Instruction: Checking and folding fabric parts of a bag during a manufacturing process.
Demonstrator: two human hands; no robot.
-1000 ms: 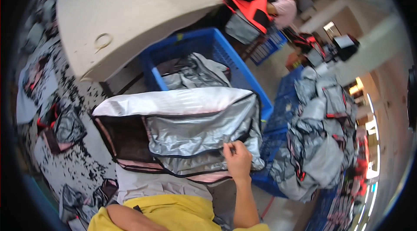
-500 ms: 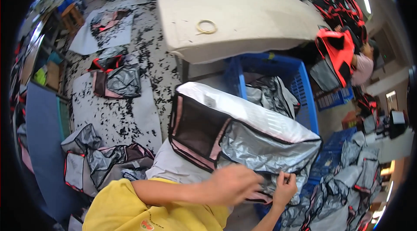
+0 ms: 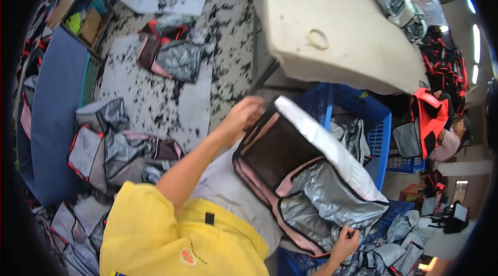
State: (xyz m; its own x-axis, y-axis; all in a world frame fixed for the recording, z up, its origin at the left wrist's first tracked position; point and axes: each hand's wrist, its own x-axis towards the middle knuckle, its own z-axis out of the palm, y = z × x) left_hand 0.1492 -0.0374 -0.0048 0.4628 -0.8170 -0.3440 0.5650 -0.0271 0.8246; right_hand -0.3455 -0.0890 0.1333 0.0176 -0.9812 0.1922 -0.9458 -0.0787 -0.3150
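Observation:
An insulated bag (image 3: 311, 188) lies across my lap. It has a silver foil lining, a dark mesh panel (image 3: 280, 143), pink strips, black-bound edges and a shiny white side. My right hand (image 3: 345, 246) is closed at its near right edge, pinching there; a small dark bit shows between the fingertips, too small to name. My left hand (image 3: 239, 121) is beside the bag's far left corner. Its fingers look curled but are smeared by motion, and I cannot tell whether they touch the bag.
A blue crate (image 3: 385, 143) holding silver pieces stands beyond the bag, below a pale covered table (image 3: 342, 32) bearing a ring (image 3: 317, 39). Bags (image 3: 124, 146) lie on the scrap-strewn floor at left; more foil bags (image 3: 399, 245) lie right. A person (image 3: 448, 146) handles a red-grey bag.
My left hand has moved from near my right hand to the bag's far left corner. The bag appears more tilted as the view has turned. My right hand stays at the near right edge.

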